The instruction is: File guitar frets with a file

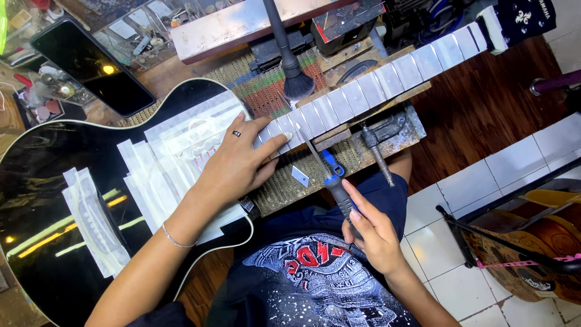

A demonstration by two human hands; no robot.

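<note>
While pressing down flat where the neck meets the body of the black electric guitar [54,181], left hand [239,163] spread open, fingers [266,148] splayed across the taped fingerboard [375,82], thumb tucked toward the near edge. Dark ring on one finger, thin bracelet at the wrist. Right hand [372,233] closed tight around the black and blue handle of a narrow file [327,172], just nearer the wearer than the guitar neck; file tip angled up to meet the fingerboard right beside the left fingertips. Masking tape covering the fingerboard in pale blocks, running away from the guitar body up to the headstock [514,21]. More tape strips [163,163] layered over the guitar top beside the left hand, another taped patch [91,218] farther along the body. Neck resting on a wooden support [363,115] with a metal clamp [378,142] beneath it. Small white scrap [299,176] lying on the perforated mat, just below the neck. Black dusting brush [293,66] standing beyond the neck, bristles nearly touching the fingerboard's far edge. Dark phone [91,66] beyond the guitar's upper bout. Clear trays of small parts [142,36] farther back, contents too small to tell. Open tiled floor to the right of the neck, another guitar [532,254] leaning there, well apart.
</note>
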